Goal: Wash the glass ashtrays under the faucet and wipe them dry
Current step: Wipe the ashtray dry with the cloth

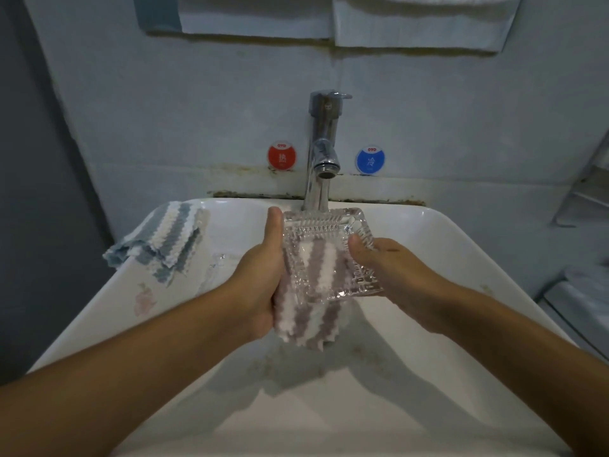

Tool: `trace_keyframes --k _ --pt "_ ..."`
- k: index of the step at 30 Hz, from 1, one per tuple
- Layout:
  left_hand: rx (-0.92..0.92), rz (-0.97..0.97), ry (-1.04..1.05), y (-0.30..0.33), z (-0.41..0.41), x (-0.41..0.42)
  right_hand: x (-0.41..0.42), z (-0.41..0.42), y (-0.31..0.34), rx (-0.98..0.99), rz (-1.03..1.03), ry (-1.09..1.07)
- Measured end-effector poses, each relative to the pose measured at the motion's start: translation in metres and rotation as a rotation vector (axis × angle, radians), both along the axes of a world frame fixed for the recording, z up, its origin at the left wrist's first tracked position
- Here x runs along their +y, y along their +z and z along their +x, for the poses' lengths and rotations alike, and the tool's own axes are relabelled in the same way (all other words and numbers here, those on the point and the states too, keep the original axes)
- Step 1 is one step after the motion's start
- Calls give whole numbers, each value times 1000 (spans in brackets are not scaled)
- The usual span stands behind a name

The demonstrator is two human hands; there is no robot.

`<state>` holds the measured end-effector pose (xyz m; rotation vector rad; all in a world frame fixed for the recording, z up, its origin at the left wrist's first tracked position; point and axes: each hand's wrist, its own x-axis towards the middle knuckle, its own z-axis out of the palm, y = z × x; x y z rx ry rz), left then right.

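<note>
Left hand grips a striped cloth under the glass ashtray, right hand pinches its far edge w/ thumb on rim, both below the dry faucet, so prob. wiping stage; 2nd cloth lies left.

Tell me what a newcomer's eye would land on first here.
First, the square cut-glass ashtray held over the white sink, the left hand gripping it along with a pink-striped cloth beneath, the right hand holding its other side. Next, the chrome faucet behind, flanked by a red sticker and a blue sticker.
</note>
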<state>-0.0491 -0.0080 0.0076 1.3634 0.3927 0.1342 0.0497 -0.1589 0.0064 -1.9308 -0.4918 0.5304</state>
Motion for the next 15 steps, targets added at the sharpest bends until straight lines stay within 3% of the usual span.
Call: trace_keyframes --k 4,8,12,15 --pt "-37 -91 39 -2 3 5 1 -4 1 4 -23 -66" --pt "-28 -194 -71 -5 4 3 3 -6 0 7 -10 -58" --pt "67 -186 -181 -7 0 -9 2 -5 0 16 -28 -75" --pt "58 -162 -152 -3 0 -7 3 -3 0 -12 -24 -74"
